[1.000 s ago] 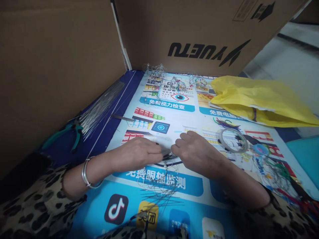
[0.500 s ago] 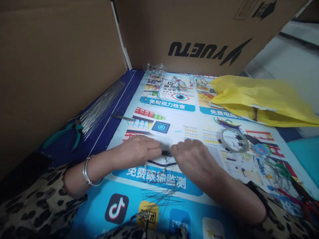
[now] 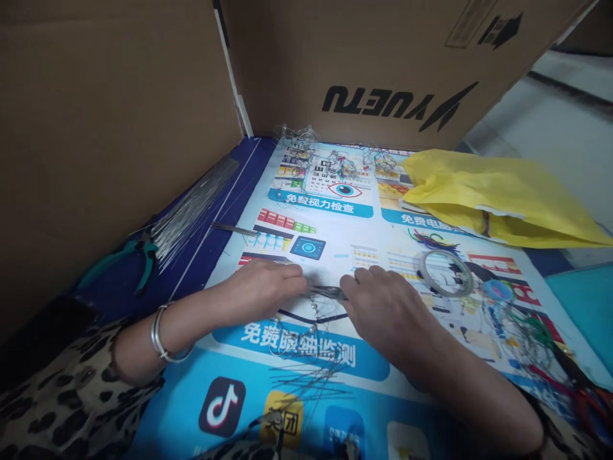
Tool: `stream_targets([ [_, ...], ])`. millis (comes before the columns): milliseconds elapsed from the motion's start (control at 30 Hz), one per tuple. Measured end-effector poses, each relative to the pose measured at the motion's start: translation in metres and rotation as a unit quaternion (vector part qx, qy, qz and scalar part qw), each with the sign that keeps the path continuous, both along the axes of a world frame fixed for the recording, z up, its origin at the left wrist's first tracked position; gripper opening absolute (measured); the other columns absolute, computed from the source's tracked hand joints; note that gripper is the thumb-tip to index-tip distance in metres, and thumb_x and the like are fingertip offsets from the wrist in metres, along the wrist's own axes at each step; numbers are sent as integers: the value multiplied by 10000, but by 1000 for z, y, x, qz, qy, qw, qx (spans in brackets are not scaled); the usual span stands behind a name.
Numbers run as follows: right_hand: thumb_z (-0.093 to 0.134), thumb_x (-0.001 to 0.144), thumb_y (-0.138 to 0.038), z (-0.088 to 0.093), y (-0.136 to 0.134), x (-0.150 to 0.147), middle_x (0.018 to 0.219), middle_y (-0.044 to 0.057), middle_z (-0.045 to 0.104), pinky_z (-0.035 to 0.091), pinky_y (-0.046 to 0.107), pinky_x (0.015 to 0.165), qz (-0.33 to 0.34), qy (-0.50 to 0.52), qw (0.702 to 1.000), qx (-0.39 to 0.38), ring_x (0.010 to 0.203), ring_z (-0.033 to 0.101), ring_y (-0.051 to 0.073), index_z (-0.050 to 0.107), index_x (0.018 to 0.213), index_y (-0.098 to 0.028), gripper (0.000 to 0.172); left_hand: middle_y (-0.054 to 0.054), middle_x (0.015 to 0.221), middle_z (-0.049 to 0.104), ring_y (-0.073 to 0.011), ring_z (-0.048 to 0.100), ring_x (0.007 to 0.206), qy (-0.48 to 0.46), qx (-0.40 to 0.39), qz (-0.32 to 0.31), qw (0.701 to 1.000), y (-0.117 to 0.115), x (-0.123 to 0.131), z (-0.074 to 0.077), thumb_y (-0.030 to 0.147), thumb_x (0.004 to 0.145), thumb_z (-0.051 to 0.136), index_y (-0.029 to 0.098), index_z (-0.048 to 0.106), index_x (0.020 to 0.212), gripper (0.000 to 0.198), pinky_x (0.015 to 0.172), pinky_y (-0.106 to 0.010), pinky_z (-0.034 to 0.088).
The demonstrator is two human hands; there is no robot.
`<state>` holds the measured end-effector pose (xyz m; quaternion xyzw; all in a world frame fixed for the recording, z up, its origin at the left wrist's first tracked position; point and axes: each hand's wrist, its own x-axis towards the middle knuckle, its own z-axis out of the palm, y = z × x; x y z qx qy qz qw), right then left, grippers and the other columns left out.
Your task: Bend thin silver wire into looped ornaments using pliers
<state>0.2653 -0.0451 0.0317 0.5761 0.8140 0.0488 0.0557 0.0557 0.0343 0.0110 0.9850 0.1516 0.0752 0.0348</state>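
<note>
My left hand [image 3: 275, 285] is closed in a pinch at the middle of the printed mat, with a silver bangle on its wrist. My right hand [image 3: 376, 303] is closed around slim grey metal tweezers [image 3: 329, 292], whose narrow end reaches to my left fingertips. From the pinch of my left hand hangs a thin wire piece with small beads [image 3: 313, 308]; exactly where the fingers grip it is hidden. Short loose dark wires [image 3: 309, 378] lie on the mat nearer to me.
On the left lie teal-handled pliers [image 3: 143, 259], a bundle of straight wires [image 3: 191, 207] and a thin metal tool [image 3: 234, 228]. To the right are a tape roll [image 3: 421, 271], a yellow bag [image 3: 507, 191] and tangled coloured wires [image 3: 531, 326]. Cardboard walls [image 3: 383, 38] stand behind.
My right hand has moved slightly right, away from my left, so more of the tweezers shows between them. The view has shifted a little.
</note>
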Motion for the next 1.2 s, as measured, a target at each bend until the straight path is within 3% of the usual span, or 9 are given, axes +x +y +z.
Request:
stream_targets([
  [100,578,796,-261,5,10,14,804,71,604,372,290,645,-4,114,993,-9,779,543,202,597,820,-163,103,6,743,551,-131,505,618,-5,-1,-2,1000,1,-1,-1,93,823,439,186,523,828,126,529,-244,356],
  [167,557,823,-316,6,17,20,781,37,608,394,263,647,-2,248,968,-30,731,546,157,605,825,-172,153,0,765,562,-134,513,639,-9,-4,-13,1000,2,-2,-2,113,849,423,184,525,840,124,559,-249,381],
  [300,495,857,-366,-1,26,24,795,15,650,435,238,630,-68,473,878,-44,717,583,133,637,884,-185,232,-5,731,557,-126,509,632,-27,3,-41,999,3,-2,-2,151,889,394,175,525,778,174,597,-251,405],
  [400,455,865,-444,-16,27,21,810,30,678,472,267,645,-144,572,806,-45,744,614,157,646,959,-180,339,0,697,551,-119,509,619,-44,10,-56,997,4,-2,-3,129,887,391,172,529,749,200,588,-243,403],
  [467,463,855,-473,-26,26,19,818,36,688,486,286,671,-168,596,785,-40,767,627,168,651,958,-178,365,-2,713,568,-119,524,631,-42,13,-59,997,4,-3,-3,107,879,396,169,538,757,198,574,-236,400],
  [567,486,855,-448,-36,23,18,870,35,689,485,289,706,-130,570,811,-16,795,629,163,653,952,-188,323,-13,757,593,-120,553,675,-34,-12,-44,998,3,-6,-4,128,891,406,169,566,808,186,579,-225,409],
  [800,461,874,-459,-49,19,17,907,92,650,443,326,791,106,352,924,103,862,564,180,621,1031,-133,395,-15,816,602,-113,567,739,-56,-152,7,987,-2,-12,-6,215,922,424,178,582,908,163,644,-215,429],
  [1033,499,868,-413,-36,15,17,815,58,594,373,296,712,118,157,978,77,788,502,177,625,839,-167,278,-19,791,584,-115,547,714,-64,-151,11,986,-2,-13,-8,201,918,416,168,588,878,180,632,-219,427],
  [1200,583,826,-363,-22,11,14,773,45,572,302,308,669,136,83,985,66,783,464,198,594,797,-186,179,-19,792,583,-113,549,711,-54,-152,0,987,-1,-13,-8,199,926,390,163,571,867,193,628,-214,431],
])
